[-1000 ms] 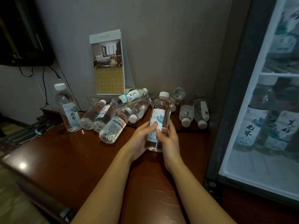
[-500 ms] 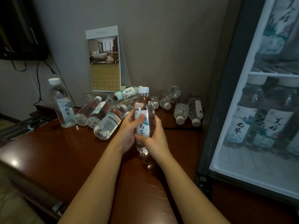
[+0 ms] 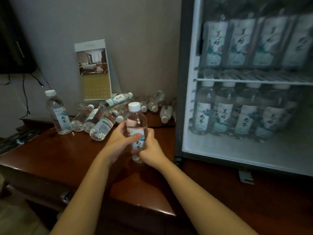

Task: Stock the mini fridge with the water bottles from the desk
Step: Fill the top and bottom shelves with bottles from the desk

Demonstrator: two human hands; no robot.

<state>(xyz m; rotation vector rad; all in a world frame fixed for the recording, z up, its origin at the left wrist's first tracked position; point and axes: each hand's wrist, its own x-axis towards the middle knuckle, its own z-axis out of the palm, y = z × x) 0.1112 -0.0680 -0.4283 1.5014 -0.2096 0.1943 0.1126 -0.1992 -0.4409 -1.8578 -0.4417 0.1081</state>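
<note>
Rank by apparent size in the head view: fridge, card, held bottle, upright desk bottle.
Largest: fridge
Next: card
Unranked: held bottle and upright bottle look alike; the held one is merely nearer the camera.

mini fridge (image 3: 179, 82) cut off top, right | upper-shelf bottles (image 3: 237, 41) blurred | held bottle (image 3: 135, 119) partly behind right hand (image 3: 150, 150)

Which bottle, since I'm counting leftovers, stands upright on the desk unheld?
The far-left bottle, cap up; the piled bottles lie on their sides, and the left hand and right hand grip the other upright bottle.
</note>
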